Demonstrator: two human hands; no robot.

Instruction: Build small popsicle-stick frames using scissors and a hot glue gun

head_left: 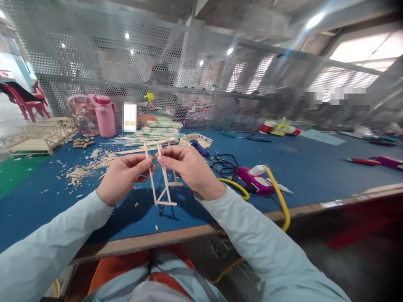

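Both of my hands hold up a small frame of thin wooden sticks (166, 188) above the blue tabletop. My left hand (124, 174) pinches its left upright between thumb and fingers. On the other upright, my right hand (192, 170) has its thumb and fingertips closed. The frame has a crosspiece at the top and a short diagonal brace near its lower end. More sticks stand behind, partly hidden by my right hand. Wood scraps (91, 165) lie scattered on the table left of my hands.
Behind the hands lies a pile of sticks (157, 132). A pink bottle (105, 117), peanuts (84, 143) and finished stick frames (37, 136) are at the left. Right of my hands are a blue glue gun (200, 148), a black cable and a purple device (256, 181) with a yellow cord.
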